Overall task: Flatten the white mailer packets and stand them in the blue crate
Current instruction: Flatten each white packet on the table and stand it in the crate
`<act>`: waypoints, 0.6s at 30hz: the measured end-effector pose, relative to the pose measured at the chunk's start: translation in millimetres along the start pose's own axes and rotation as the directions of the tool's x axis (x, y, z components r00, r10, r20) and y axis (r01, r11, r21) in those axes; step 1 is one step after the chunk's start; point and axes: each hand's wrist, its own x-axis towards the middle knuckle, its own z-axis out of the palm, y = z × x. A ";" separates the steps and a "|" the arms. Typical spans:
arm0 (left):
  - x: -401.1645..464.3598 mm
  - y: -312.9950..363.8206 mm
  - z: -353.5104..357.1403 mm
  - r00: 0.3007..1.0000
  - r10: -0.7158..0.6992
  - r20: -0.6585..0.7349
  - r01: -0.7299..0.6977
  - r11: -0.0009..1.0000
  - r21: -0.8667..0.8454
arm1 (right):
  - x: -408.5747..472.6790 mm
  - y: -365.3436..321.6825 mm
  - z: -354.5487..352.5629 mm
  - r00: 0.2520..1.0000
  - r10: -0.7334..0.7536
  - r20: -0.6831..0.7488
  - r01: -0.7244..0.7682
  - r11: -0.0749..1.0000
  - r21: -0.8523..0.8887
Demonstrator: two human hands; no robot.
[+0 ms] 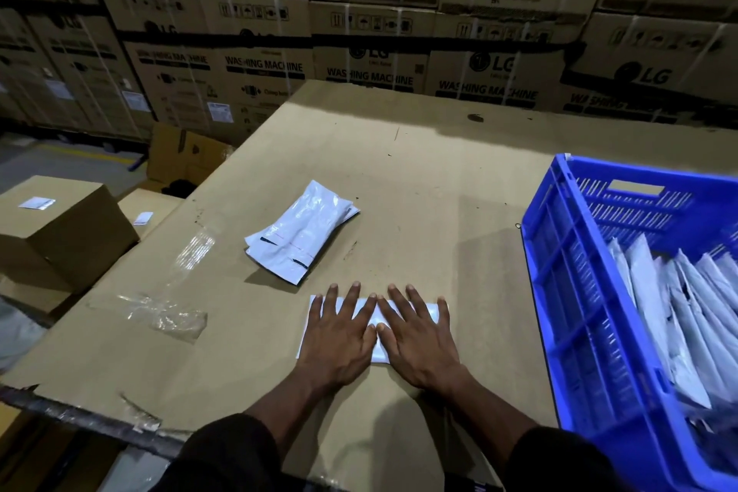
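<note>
Both hands lie flat, side by side, on 1 white mailer packet (429, 312) at the near edge of the cardboard-covered table (419, 180). The left hand (339, 336) covers the packet's left half and the right hand (419, 336) its right half, thumbs almost meeting over the middle. Neither hand has a grip on anything: the fingers are straight and spread, palms down, which puts broad pressure across the packet, probably to press air out and flatten it rather than to lift it. Only its far edge, both ends and a strip between the hands show.

A small stack of white packets (301, 232) waits further out and to the left, apart from the hands, within easy reach for the next pick. The blue crate (559, 292) stands on the table at the right, close beside the right hand, so a flattened packet needs only a short move across. Inside it, several packets (671, 312) already stand on edge, leaning over one against the next, with free room at the far end.

Crumpled clear plastic wrap (167, 316) lies at the left of the table. A brown carton (60, 232) sits beyond the table's left edge, and stacked washing machine boxes (359, 32) fill the background
</note>
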 end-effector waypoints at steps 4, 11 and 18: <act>1.0 -0.1 2.2 0.999 -0.009 0.045 0.009 1.000 -0.002 | -0.3 2.3 -0.1 0.999 -0.007 0.047 0.006 1.000 0.020; -12.8 -3.0 0.8 0.998 -0.056 -0.011 0.054 0.994 -0.096 | -6.0 1.9 -3.1 0.998 0.011 0.060 -0.014 0.999 0.045; -19.8 -13.0 3.8 0.999 -0.031 -0.042 0.026 0.994 -0.108 | -17.1 8.5 -12.0 0.983 -0.157 0.097 0.150 0.986 0.076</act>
